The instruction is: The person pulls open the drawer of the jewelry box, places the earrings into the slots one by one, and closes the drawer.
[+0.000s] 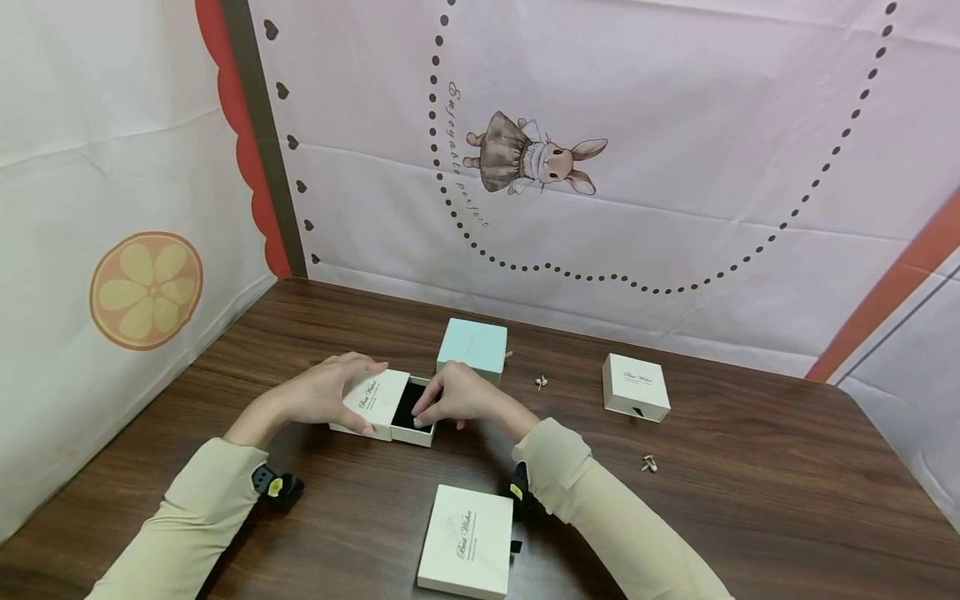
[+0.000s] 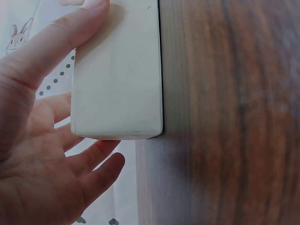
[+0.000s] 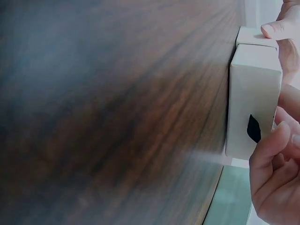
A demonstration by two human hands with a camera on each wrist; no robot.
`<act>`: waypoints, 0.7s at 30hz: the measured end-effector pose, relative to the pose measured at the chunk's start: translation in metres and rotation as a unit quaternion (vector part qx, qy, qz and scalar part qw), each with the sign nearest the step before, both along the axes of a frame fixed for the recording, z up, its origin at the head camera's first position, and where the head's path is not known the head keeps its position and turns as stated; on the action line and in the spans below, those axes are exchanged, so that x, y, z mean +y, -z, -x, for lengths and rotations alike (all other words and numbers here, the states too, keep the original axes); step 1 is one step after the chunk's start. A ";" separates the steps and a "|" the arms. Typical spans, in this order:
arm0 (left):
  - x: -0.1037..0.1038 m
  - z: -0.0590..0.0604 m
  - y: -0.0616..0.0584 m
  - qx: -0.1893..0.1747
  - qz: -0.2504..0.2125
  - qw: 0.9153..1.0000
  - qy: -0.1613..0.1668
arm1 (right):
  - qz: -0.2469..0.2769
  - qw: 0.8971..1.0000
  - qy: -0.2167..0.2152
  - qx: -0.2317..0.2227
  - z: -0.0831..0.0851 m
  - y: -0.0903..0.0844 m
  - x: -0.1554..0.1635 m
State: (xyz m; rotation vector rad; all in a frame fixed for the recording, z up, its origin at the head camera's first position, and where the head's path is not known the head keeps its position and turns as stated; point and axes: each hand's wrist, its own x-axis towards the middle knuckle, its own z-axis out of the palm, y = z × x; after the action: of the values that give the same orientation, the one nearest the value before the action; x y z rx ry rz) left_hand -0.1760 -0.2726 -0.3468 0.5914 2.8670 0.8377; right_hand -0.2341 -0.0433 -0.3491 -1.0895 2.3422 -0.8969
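Note:
A small cream drawer box lies on the brown table with its sleeve and a drawer slid partly out to the right, showing a black lining. My left hand grips the sleeve, thumb on the near side and fingers over the far side. My right hand holds the drawer, fingertips at the edge of the black lining. A black pull tab shows on the drawer's end face.
A mint green box stands just behind my right hand. A flat cream box lies near the front edge, and another small cream box at the right. Two small earrings lie loose on the table.

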 end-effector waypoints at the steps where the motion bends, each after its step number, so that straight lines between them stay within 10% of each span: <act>1: 0.000 0.000 0.000 0.000 0.000 1.000 -0.001 | 0.001 1.000 0.002 -0.002 0.000 0.000 0.000; 21: 0.001 0.000 0.000 0.001 0.004 1.000 -0.006 | 0.071 0.988 0.118 -0.072 0.010 -0.010 0.034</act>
State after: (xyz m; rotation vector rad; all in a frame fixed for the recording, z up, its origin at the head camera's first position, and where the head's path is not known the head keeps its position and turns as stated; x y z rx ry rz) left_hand -0.1757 -0.2719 -0.3466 0.5741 2.8774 0.8279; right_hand -0.2440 -0.0088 -0.3387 -0.7785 2.3471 -1.2028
